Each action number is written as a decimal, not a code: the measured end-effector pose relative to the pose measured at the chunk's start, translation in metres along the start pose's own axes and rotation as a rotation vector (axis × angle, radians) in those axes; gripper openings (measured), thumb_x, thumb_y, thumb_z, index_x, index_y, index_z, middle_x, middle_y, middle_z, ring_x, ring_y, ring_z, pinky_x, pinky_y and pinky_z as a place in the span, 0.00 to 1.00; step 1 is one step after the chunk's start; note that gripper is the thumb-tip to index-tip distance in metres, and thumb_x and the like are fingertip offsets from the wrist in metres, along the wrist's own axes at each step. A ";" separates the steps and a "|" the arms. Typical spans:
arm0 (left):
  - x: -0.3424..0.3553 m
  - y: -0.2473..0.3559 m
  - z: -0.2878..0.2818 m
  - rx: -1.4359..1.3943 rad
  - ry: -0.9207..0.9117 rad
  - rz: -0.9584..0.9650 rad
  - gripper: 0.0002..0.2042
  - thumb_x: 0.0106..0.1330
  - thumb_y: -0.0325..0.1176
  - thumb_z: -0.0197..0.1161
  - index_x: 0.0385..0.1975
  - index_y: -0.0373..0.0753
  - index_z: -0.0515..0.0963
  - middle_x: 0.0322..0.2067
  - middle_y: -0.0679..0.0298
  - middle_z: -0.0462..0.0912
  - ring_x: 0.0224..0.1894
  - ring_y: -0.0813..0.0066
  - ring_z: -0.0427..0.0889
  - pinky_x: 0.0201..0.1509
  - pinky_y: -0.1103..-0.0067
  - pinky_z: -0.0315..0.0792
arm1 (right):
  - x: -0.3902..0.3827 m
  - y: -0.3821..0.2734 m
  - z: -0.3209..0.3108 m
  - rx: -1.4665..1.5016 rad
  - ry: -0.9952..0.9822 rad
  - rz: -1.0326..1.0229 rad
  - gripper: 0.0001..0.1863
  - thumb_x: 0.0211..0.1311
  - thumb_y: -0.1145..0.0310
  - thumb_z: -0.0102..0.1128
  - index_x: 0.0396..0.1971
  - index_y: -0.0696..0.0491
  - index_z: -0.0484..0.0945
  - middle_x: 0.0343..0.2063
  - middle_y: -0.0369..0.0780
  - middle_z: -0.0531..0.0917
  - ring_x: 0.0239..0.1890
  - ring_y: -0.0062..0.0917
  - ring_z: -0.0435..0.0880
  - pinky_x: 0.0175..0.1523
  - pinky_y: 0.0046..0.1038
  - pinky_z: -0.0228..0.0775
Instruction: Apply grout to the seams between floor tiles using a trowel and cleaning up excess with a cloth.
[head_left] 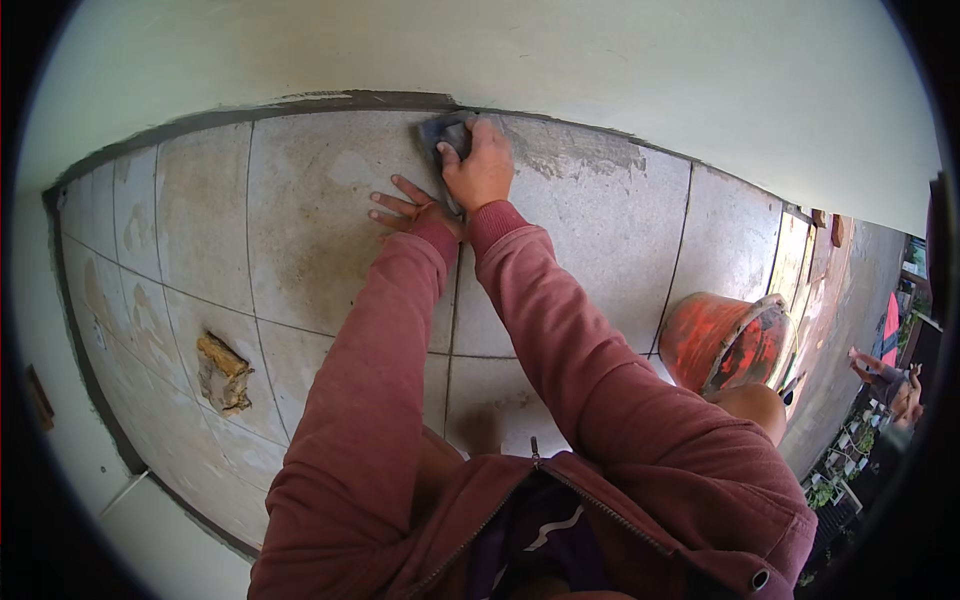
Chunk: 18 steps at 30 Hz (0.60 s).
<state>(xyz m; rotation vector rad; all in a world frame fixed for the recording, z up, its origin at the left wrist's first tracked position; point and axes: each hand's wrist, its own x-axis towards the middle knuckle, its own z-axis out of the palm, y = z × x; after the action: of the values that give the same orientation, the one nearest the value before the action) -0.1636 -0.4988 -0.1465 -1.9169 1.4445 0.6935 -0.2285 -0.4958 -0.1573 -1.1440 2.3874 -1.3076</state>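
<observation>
Right hand (482, 172) grips dark flat tool (432, 132), probably light, stiff, best held mid-back; left hand (420, 208) splayed over tile (330, 210).

Rm. or porch mid bldg. work, mortar-smeared flr. tiles (595, 230), grey-edged wall (600, 60), stained bucket (715, 340), plants (822, 493) outside

A worker wears a dusty maroon jacket (675, 450) with creased long sleeves (365, 355) and ribbed cuffs (497, 225), hands (480, 165) bare. The zipper (627, 521) parts at the neck over a dark shirt (545, 565) with purple areas and a white stripe (553, 530); a round eyelet (760, 579) marks the jacket's right side.
</observation>
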 end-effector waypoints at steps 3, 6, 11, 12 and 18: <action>0.005 -0.005 0.002 0.013 0.022 -0.007 0.69 0.32 0.47 0.75 0.57 0.41 0.14 0.59 0.38 0.17 0.63 0.40 0.22 0.62 0.50 0.37 | -0.007 -0.025 0.016 0.093 -0.190 -0.122 0.20 0.41 0.66 0.64 0.37 0.55 0.72 0.34 0.45 0.76 0.40 0.41 0.72 0.44 0.37 0.66; 0.004 -0.005 0.002 0.027 0.020 -0.001 0.69 0.33 0.47 0.75 0.57 0.40 0.14 0.59 0.38 0.17 0.63 0.40 0.21 0.62 0.50 0.37 | 0.006 -0.022 0.011 0.018 -0.167 -0.278 0.20 0.41 0.66 0.63 0.38 0.53 0.73 0.36 0.43 0.75 0.41 0.38 0.71 0.44 0.36 0.66; 0.010 -0.011 0.002 0.029 0.007 -0.018 0.69 0.33 0.46 0.75 0.57 0.40 0.13 0.59 0.37 0.17 0.63 0.40 0.21 0.62 0.50 0.36 | 0.020 0.034 -0.027 -0.243 -0.309 -0.568 0.21 0.42 0.66 0.61 0.42 0.51 0.73 0.35 0.41 0.75 0.39 0.36 0.71 0.41 0.37 0.65; 0.012 -0.011 0.007 -0.012 0.016 0.012 0.69 0.33 0.47 0.75 0.56 0.39 0.13 0.59 0.37 0.17 0.62 0.39 0.21 0.62 0.49 0.36 | 0.025 0.050 -0.045 -0.261 -0.313 -0.572 0.21 0.43 0.66 0.61 0.42 0.51 0.74 0.36 0.41 0.75 0.40 0.36 0.71 0.42 0.37 0.66; 0.009 -0.008 0.006 -0.007 0.018 0.021 0.70 0.33 0.48 0.75 0.55 0.39 0.12 0.58 0.36 0.18 0.62 0.39 0.20 0.62 0.50 0.36 | 0.041 0.142 -0.166 -0.398 -0.247 -0.433 0.21 0.41 0.70 0.63 0.41 0.52 0.74 0.35 0.43 0.77 0.38 0.39 0.73 0.43 0.35 0.68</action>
<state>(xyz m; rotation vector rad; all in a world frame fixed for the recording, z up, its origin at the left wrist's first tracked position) -0.1533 -0.4987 -0.1553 -1.9207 1.4771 0.6938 -0.4148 -0.3747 -0.1618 -1.8940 2.3510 -0.7282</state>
